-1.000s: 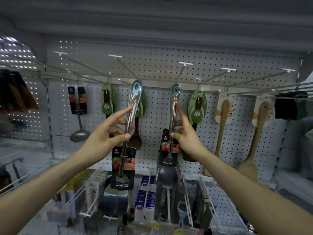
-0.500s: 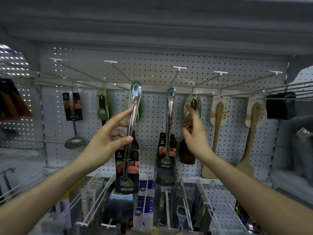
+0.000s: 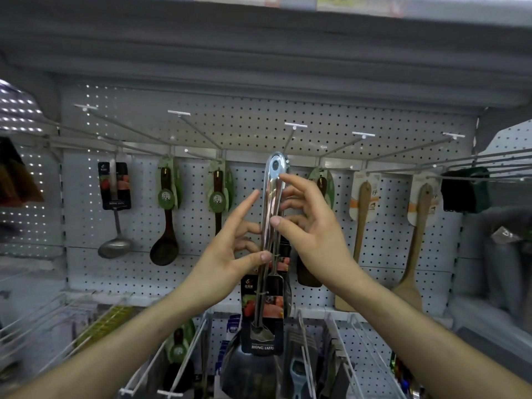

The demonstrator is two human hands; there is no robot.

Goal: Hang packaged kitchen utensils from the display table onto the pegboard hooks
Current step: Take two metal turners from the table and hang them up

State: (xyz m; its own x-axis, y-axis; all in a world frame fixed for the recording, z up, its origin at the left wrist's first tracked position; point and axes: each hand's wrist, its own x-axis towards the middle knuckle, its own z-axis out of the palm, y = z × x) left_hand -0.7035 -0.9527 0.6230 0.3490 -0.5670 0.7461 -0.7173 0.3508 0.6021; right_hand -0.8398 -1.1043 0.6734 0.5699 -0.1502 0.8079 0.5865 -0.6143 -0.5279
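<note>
- 2nd utensil [image 3: 278, 272] behind the steel handle [image 3: 269, 214]: mostly hidden, can't tell if it's on a hook.
- Spatula blade [image 3: 250, 375], btm center: dark, blurred, cut by frame edge.
- Dark packs [image 3: 17, 174] far left: cut off, unreadable.
- Lower bins [image 3: 339, 355]: contents too blurry to ID.
- Both forearms run out of frame at btm.

Two bare forearms, no sleeves, hands [image 3: 227, 249] ungloved, short trimmed nails
</note>
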